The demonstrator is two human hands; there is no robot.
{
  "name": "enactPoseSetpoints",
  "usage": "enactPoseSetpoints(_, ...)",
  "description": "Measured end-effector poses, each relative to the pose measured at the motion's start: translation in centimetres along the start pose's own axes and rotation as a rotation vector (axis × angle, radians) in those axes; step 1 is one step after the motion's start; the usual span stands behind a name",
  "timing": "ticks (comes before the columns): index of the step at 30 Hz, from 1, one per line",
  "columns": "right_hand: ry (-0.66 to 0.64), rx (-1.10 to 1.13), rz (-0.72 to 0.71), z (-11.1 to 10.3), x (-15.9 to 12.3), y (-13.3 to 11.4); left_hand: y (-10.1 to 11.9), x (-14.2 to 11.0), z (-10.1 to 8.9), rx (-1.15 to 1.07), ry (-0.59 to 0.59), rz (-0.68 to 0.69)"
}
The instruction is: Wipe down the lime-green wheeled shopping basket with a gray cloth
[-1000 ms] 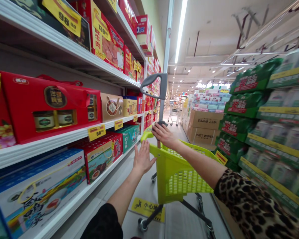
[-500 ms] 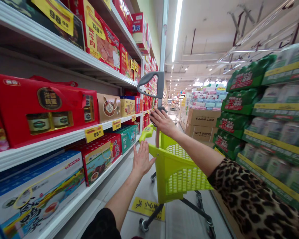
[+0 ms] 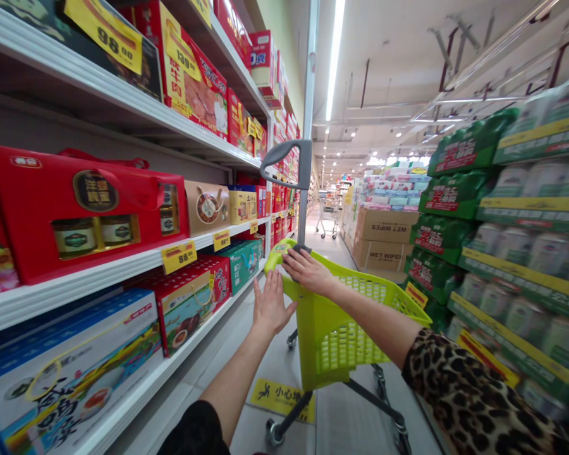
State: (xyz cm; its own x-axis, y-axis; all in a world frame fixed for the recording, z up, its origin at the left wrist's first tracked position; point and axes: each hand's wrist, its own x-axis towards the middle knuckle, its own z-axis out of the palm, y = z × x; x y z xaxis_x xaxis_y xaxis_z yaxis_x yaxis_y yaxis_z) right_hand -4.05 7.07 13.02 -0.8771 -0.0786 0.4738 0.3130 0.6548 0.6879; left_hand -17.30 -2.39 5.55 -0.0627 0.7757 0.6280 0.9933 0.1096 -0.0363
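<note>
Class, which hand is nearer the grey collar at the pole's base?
Right. The right hand touches the grey collar; the left hand sits apart, lower and leftward.

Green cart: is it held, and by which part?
No closed grip shows: right hand lies over the grey fitting on the green cart; left hand is open at its edge.

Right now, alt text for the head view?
Left hand and right hand at the near end of a green shopping cart in a store aisle. Boxed goods on shelves at left, packs of cans stacked at right.
</note>
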Motion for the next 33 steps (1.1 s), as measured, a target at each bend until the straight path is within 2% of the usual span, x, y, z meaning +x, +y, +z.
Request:
enactPoseSetpoints(2,0.007,-0.012,0.012,-1.3,1.5,1.7,0.1,-0.1,0.1,0.016,0.013,0.002)
enactPoseSetpoints(6,0.067,-0.035,0.2,-4.3,5.0,5.5,0.1,-0.5,0.2,0.034,0.015,0.015)
enactPoseSetpoints(9,0.077,-0.009,0.228,-4.8,5.5,6.4,0.0,-0.7,0.3,0.028,0.016,0.026)
enactPoseSetpoints(12,0.07,0.008,0.185,-3.7,3.7,4.9,-0.1,-0.6,0.3,0.019,0.022,0.035)
enactPoseSetpoints(20,0.017,0.085,0.088,0.6,-3.1,-2.6,0.4,-0.4,0.1,0.027,0.02,0.042)
enactPoseSetpoints(23,0.059,0.138,0.135,1.1,-4.8,-3.8,0.1,-0.3,-0.5,0.033,-0.002,0.064)
enactPoseSetpoints(28,0.22,0.187,0.383,1.4,-6.9,-4.8,-1.9,1.2,-2.1,0.014,-0.115,0.197)
enactPoseSetpoints(30,0.191,0.209,0.323,1.8,-7.5,-5.7,-2.3,1.8,-2.4,0.008,-0.171,0.206)
enactPoseSetpoints(33,0.07,0.216,0.137,3.0,-8.2,-7.0,-2.3,2.0,-2.1,0.005,-0.177,0.166)
